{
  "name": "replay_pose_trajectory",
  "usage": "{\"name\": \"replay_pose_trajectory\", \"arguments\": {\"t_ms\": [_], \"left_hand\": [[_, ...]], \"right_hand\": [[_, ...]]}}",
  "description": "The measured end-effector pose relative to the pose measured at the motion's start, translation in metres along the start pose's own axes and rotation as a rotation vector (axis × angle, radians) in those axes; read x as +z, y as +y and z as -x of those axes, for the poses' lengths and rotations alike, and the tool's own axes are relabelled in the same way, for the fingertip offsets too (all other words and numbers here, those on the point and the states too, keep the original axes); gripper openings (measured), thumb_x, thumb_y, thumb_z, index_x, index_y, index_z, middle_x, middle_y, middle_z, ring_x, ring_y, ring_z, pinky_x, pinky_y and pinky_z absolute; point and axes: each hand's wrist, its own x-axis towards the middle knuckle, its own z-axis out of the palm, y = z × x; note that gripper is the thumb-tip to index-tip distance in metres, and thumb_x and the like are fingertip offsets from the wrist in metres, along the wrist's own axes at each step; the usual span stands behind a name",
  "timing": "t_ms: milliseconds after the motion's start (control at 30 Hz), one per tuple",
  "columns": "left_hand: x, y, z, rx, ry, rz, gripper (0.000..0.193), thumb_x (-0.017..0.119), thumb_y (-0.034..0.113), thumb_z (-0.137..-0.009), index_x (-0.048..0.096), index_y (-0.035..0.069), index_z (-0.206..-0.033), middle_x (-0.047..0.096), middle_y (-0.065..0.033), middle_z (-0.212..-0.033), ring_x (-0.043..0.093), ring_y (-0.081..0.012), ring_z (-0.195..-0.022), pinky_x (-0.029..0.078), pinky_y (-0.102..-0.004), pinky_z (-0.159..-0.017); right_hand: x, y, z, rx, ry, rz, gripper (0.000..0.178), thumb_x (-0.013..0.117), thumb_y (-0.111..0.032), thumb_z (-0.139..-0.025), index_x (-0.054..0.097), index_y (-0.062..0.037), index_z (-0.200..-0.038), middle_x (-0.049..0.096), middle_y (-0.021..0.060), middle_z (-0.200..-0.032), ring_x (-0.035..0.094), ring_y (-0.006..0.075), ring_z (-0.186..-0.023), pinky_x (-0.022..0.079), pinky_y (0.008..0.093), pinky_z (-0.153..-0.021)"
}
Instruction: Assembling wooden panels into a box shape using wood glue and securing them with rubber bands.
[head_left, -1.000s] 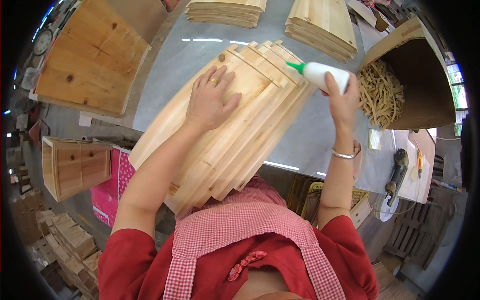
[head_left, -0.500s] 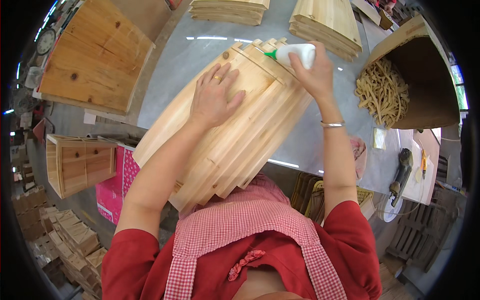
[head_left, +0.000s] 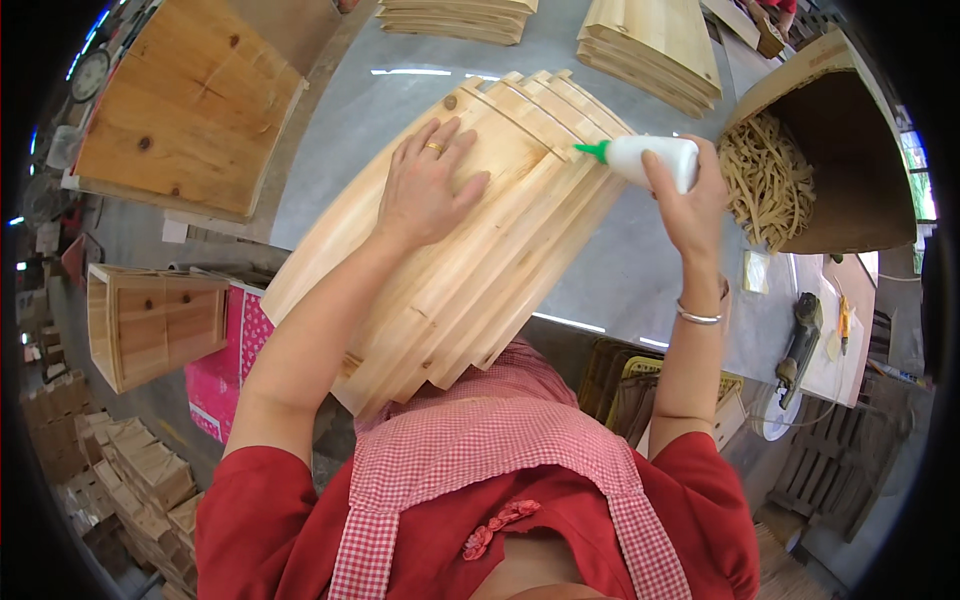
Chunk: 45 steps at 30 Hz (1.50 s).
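A fanned stack of pale wooden panels [head_left: 450, 270] lies slanted in front of me, overhanging the table's near edge. My left hand [head_left: 425, 185] rests flat on the top panel with its fingers spread. Wrapped round a white squeeze bottle [head_left: 640, 160] is my right hand [head_left: 692, 200], to the right of the stack. The bottle is tilted, and its green nozzle [head_left: 592, 150] points left at the grooves near the panels' far ends. Whether the tip touches the wood, I cannot tell. A groove [head_left: 545, 108] crosses each visible panel end.
More panel stacks [head_left: 655, 50] stand on the grey table [head_left: 330, 150] at the back. To the right, a cardboard box [head_left: 860, 150] on its side holds tan strips [head_left: 765, 185]. A dark hand tool [head_left: 798, 340] lies at the right edge. Large wooden boards [head_left: 185, 110] stand left.
My right hand has moved right and toward me with the bottle, drawing the nozzle from the far groove to the near end of a groove. My left hand stays on the panel.
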Motion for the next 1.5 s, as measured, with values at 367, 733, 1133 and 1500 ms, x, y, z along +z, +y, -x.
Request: {"name": "replay_pose_trajectory", "arguments": {"t_ms": [367,733,1133,1500], "left_hand": [[-0.002,0.001,-0.001,-0.018,-0.004,0.011,0.058,0.063,0.039,-0.088,0.057,0.003,-0.135,0.049,-0.0155,-0.146,0.038,-0.0333,-0.14,0.029,-0.0456,-0.115],[0.001,-0.001,0.0,0.005,0.012,-0.013,0.057,0.063,0.037,-0.089,0.057,0.003,-0.134,0.049,-0.0151,-0.147,0.039,-0.0333,-0.139,0.03,-0.0442,-0.115],[0.005,-0.009,0.002,0.01,0.047,0.044,0.054,0.06,0.038,-0.092,0.058,0.003,-0.133,0.048,-0.0161,-0.146,0.042,-0.0345,-0.136,0.031,-0.0447,-0.114],[-0.015,-0.023,0.038,0.171,0.017,-0.013,0.042,0.061,0.027,-0.094,0.062,0.005,-0.13,0.056,-0.0155,-0.14,0.049,-0.0337,-0.133,0.039,-0.0418,-0.11]], "right_hand": [[0.132,-0.029,-0.032,-0.218,0.041,-0.175,0.05,0.081,-0.027,-0.077,0.056,0.001,-0.11,0.068,0.0203,-0.094,0.069,0.0328,-0.084,0.055,0.0392,-0.073],[0.053,-0.015,-0.003,-0.329,-0.023,0.028,0.042,0.08,-0.022,-0.077,0.058,-0.0032,-0.108,0.069,0.0185,-0.089,0.069,0.0347,-0.077,0.055,0.0398,-0.068],[0.013,0.027,0.085,0.336,0.23,-0.656,0.035,0.07,-0.024,-0.093,0.053,0.0058,-0.102,0.065,0.0166,-0.094,0.069,0.0224,-0.071,0.058,0.0279,-0.052],[0.038,0.033,0.084,0.251,0.366,-0.543,0.034,0.069,-0.023,-0.094,0.053,0.0062,-0.101,0.065,0.0164,-0.093,0.068,0.0215,-0.067,0.059,0.0306,-0.053]]}}
